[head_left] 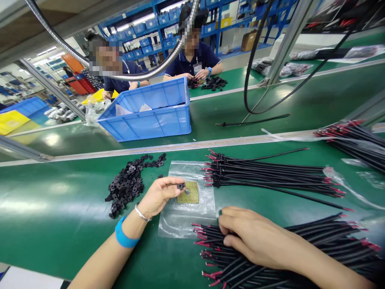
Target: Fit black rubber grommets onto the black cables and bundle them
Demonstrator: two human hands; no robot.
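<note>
My left hand pinches a small black plastic clip between thumb and fingers. Just beyond it lies a yellowish square plate on a clear plastic bag. Curled over the near heap of black cables is my right hand; its fingertips are down by the stripped red wire ends, and what they grip is hidden. To the left of my left hand a pile of similar black clips is spread on the green table.
Another bundle of black cables, with clips at one end, lies behind my right hand. A blue crate stands past the metal rail. More cables rest at far right. Two co-workers sit opposite. A metal hose hangs overhead.
</note>
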